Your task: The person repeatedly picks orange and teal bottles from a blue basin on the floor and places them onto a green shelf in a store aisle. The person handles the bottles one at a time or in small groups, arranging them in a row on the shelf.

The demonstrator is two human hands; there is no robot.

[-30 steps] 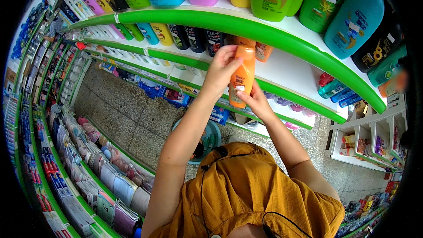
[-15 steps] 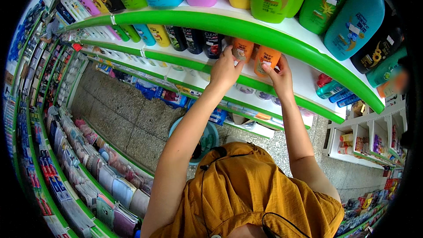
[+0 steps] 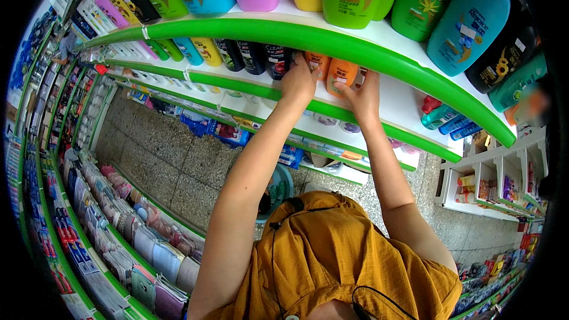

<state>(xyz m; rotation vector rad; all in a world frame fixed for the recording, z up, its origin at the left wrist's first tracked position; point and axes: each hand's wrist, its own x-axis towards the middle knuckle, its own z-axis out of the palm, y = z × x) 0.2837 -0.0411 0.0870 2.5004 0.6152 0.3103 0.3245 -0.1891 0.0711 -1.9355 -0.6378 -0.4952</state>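
Two orange shampoo bottles stand side by side on the middle shelf, partly under the upper shelf's edge. My left hand [image 3: 299, 83] is closed at the left side of the left orange bottle [image 3: 320, 64], its fingertips partly hidden between it and the black bottles. My right hand [image 3: 364, 99] grips the right orange bottle [image 3: 342, 74], thumb on its front and fingers round its right side. Dark bottles, including a black bottle [image 3: 277, 66], stand just left of my left hand.
The upper shelf's thick green edge [image 3: 355, 50] curves over my hands, with large coloured bottles above, such as a light green one [image 3: 354, 0]. Blue bottles [image 3: 453, 125] lie farther right on the middle shelf. A teal basin [image 3: 283, 184] sits on the floor.
Both hands have moved deeper onto the middle shelf. The right orange bottle has gone back with my right hand and now stands closer beside the left one.
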